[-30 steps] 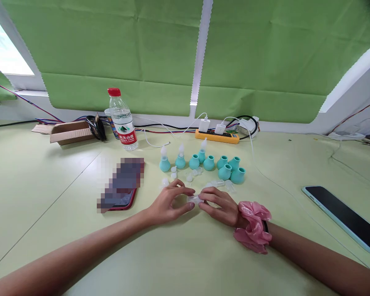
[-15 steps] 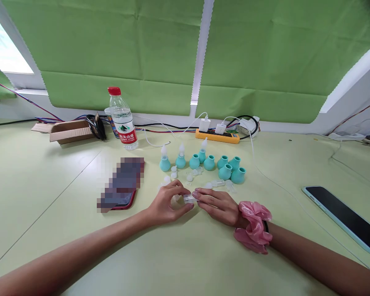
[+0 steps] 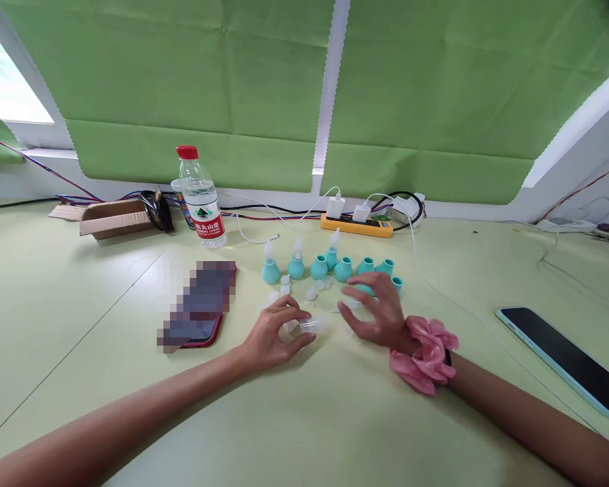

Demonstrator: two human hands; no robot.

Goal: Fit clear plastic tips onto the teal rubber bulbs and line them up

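Note:
Between thumb and fingers, my left hand (image 3: 279,333) holds a clear plastic tube (image 3: 312,325) lying sideways just above the table. My right hand (image 3: 378,310) is raised to the right with its fingers spread and nothing in them, slightly blurred. Behind it stand several teal rubber bulbs (image 3: 344,269), some partly hidden by the hand. Three of the bulbs carry translucent pointed tips, among them the leftmost bulb (image 3: 271,272). Small translucent caps (image 3: 311,293) lie scattered between the bulbs and my left hand. More clear pieces lie partly covered near my right hand.
A phone (image 3: 197,304) lies at the left and another phone (image 3: 563,358) at the right. At the back are a water bottle (image 3: 206,213), a cardboard box (image 3: 116,218) and an orange power strip (image 3: 356,225). A white cable (image 3: 457,304) runs across the right side.
My right hand has let go of the clear tube, lifted and moved to the right, its fingers spreading. My left hand stays in place with the tube.

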